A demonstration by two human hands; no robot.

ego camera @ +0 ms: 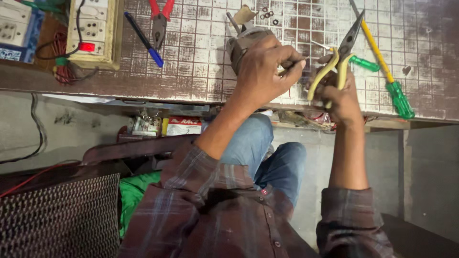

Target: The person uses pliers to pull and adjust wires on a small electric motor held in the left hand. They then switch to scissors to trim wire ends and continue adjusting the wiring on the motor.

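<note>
Left hand (265,71): fingers closed over the top of a small grey motor (244,40); thumb and forefinger pinch a thin wire (292,63) that runs toward 3 o'clock.
Right hand (340,95): fingers wrapped around the yellow handles of a pair of pliers (343,52), whose dark nose points toward 1 o'clock with its tips apart.
Motor: stands on the worktable (201,57), at 9 o'clock of the pliers and near the table's front edge.
Green screwdriver (382,67): lies on the table at 3 o'clock of the right hand, yellow shaft, green handle toward 5 o'clock.
Blue pen (143,39): at 9 o'clock of the motor, well apart.
Red pliers (160,16): just beside the pen, at its 1 o'clock.
Switch box (92,31): at the table's far 9 o'clock end, red switch lit.
Washers (267,15): small rings at 1 o'clock of the motor.
</note>
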